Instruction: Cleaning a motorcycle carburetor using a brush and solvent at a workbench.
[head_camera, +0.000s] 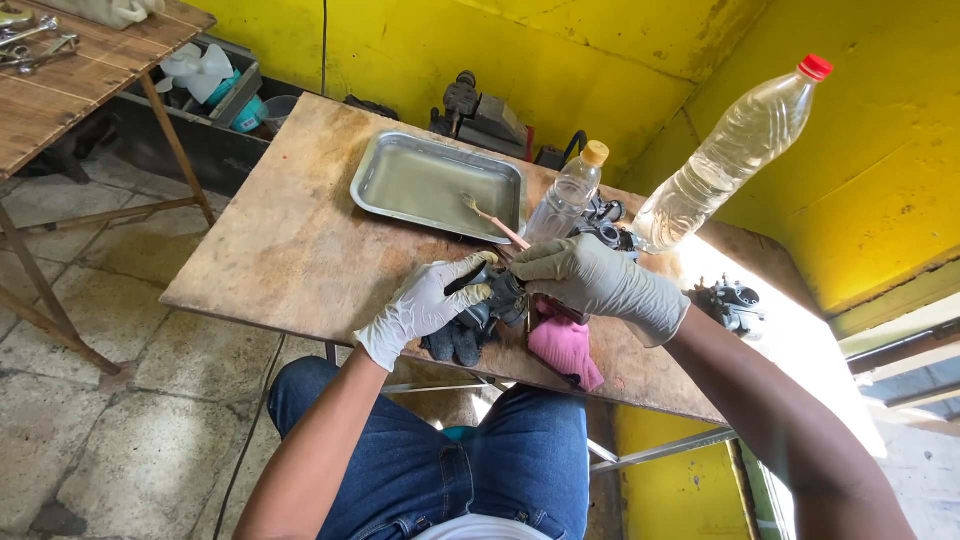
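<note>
From the head camera, the wooden workbench (300, 250) serves as the landmark. At its near edge, both gloved hands meet on a dark carburetor (500, 297). The left hand (425, 305) wraps its fingers around the body from the side, apparently to steady it, while the right hand (585, 280) closes over the top, gripping it from above; what its fingertips do underneath is hidden. A pink rag (565, 348) lies under the right hand at the bench edge, probably to catch drips, and a dark rag (455, 343) sits below the left hand. Further back on the bench stands a steel tray (385, 155) of liquid with a brush (490, 220) resting against its near rim. Beside it are a small yellow-capped bottle (570, 195) and a large red-capped bottle (735, 150) leaning over, both holding clear liquid. A second carburetor (733, 303) rests at the bench's right side.
</note>
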